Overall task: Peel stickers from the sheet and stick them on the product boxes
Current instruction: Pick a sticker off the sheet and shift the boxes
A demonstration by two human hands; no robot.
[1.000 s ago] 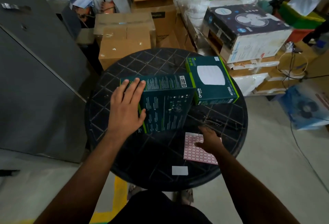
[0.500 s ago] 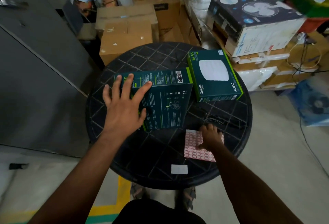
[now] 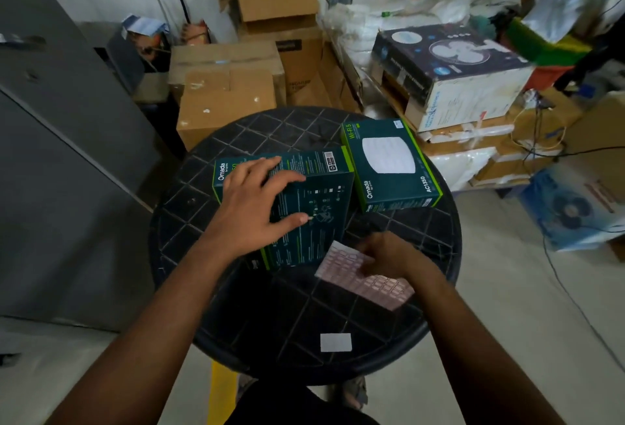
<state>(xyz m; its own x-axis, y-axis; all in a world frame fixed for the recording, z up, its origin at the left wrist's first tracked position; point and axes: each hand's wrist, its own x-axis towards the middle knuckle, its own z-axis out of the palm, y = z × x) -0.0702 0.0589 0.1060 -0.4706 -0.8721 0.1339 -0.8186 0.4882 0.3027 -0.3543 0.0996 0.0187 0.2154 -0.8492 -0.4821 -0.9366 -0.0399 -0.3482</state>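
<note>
Head view: round black tabletop carries two dark green product boxes. Near box lies flat, long axis running near-to-far, slightly tilted; far side reads "Omada". Left hand rests on it, fingers spread and nearly straight. Second box sits just beside it to the right, printed "Wi-Fi 5", "Omada", "AC1350". Pink sticker sheet lies on the tabletop near the first box's front corner, long axis angled toward front right; right hand sits on it, blurred, grip cannot be told.
</note>
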